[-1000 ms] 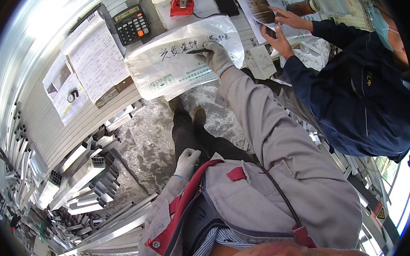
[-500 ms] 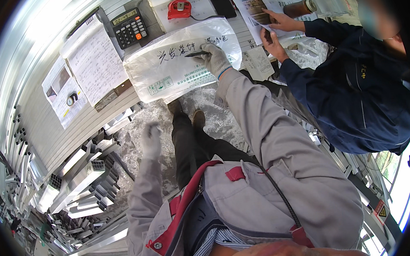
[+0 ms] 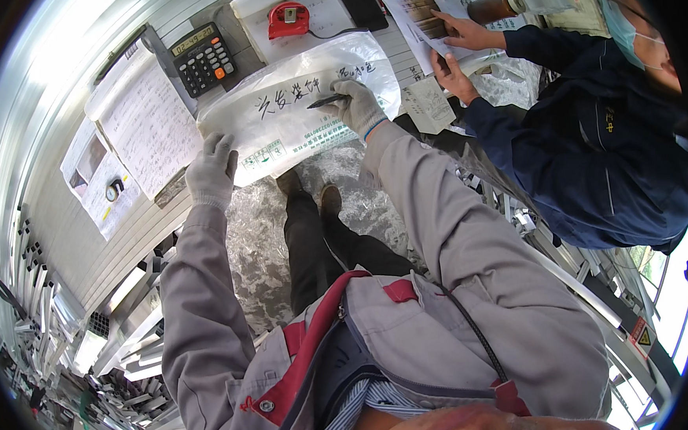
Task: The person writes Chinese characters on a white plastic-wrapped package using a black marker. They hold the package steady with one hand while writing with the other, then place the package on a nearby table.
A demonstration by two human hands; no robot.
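A translucent white plastic bag (image 3: pixel 291 120) with black handwriting and green print lies at the table's near edge. My right hand (image 3: pixel 361 111), in a pale knit glove, is closed around a black marker pen (image 3: pixel 327 101). Its tip points left, over the bag beside the handwriting. My left hand (image 3: pixel 212 172), gloved too, is at the bag's left edge, fingers and thumb curled on that edge. Part of its grip is hidden by the glove.
Beyond the bag are a calculator (image 3: pixel 204 59), a red tape measure (image 3: pixel 288 20) and a dark phone (image 3: pixel 360 3). Handwritten sheets (image 3: pixel 143 109) lie left. At right, a co-worker (image 3: pixel 576 138) handles papers near a brown bottle (image 3: pixel 497 7). Metal profiles (image 3: pixel 123 331) are stacked at lower left.
My left hand has risen from beside my legs to the bag's left edge. My right hand still holds the marker and has shifted slightly. The view has moved a little.
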